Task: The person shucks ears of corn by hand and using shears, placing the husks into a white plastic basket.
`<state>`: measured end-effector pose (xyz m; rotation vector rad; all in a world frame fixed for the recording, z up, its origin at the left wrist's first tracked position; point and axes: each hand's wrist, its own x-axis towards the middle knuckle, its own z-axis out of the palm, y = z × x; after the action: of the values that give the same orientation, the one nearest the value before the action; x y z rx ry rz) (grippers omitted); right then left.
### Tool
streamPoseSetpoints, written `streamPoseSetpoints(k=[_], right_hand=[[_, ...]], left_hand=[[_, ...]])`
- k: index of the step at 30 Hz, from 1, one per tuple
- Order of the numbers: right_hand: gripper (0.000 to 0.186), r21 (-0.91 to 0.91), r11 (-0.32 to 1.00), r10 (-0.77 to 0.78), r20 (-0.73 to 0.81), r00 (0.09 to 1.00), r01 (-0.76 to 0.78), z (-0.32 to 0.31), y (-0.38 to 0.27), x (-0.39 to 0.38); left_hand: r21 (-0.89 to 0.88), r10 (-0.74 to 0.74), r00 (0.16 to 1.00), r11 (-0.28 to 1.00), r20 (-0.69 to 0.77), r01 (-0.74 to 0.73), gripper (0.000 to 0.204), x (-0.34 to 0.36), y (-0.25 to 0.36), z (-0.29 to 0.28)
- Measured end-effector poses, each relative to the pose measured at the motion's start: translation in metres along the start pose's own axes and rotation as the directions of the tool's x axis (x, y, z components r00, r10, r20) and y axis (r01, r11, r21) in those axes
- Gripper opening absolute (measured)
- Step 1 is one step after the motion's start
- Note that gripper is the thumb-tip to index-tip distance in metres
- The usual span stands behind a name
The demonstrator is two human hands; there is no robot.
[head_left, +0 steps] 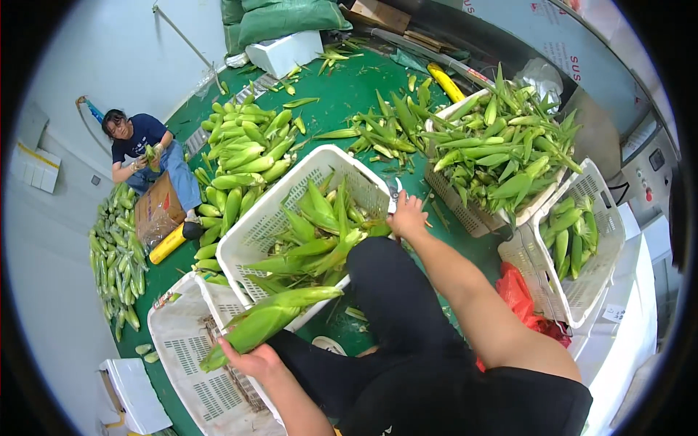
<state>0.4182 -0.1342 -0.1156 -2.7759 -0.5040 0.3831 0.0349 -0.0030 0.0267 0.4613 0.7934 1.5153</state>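
"One ear of corn is held in the left hand, yes? Where is it, exactly?"

"Yes. It is above the near side of the middle crate, tilted, with its thick part toward the left and its narrow end toward the right. The thumb lies over it; the fingers below I cannot see well."

"And the right hand?"

"It is at the right corner of the same crate, the fingers a little bent. Whether it grips there, I cannot tell."

"How would this ear handle, in your opinion?"

"Rather light, I think, with a firm body inside and softer, smooth leaves outside. It may slip if one pinches only the leaves, and these could tear. A hard squeeze might bruise the inside. I would take it around the thick middle, not by the narrow end."

"Is some writing visible?"

"Some. Far behind the crate, to the right, a shiny panel carries red letters. Beyond the crate, to the left, a cardboard box has printed marks, too small for me. Well to the right of the crate, a small label is on a white surface, also not readable. On the ear I see no label."
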Motion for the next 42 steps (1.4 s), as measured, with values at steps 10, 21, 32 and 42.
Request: streamPoseSetpoints(k=[10,21,32,42], right_hand=[[0.085,0.218,0.623,-0.697,-0.28,0.66,0.751,-0.092,-0.07,-0.091],[0.063,0.962,0.273,-0.953,0.272,0.132,-0.005,-0.07,-0.132,-0.239],[0.039,0.988,-0.062,-0.306,0.117,0.945,-0.143,-0.057,-0.149,-0.206],[0.029,0.925,0.379,-0.791,0.331,0.515,-0.014,-0.132,-0.126,-0.206]], left_hand=[[-0.03,-0.047,0.992,0.998,0.114,0.051,0.021,0.002,0.005,0.001],[-0.094,-0.253,0.962,0.96,0.104,0.263,0.037,0.023,0.006,-0.045],[-0.108,0.207,0.973,0.975,0.098,-0.196,0.032,0.01,0.01,-0.039],[0.282,-0.066,0.69,0.937,0.721,-0.205,0.051,-0.079,0.044,0.024]])
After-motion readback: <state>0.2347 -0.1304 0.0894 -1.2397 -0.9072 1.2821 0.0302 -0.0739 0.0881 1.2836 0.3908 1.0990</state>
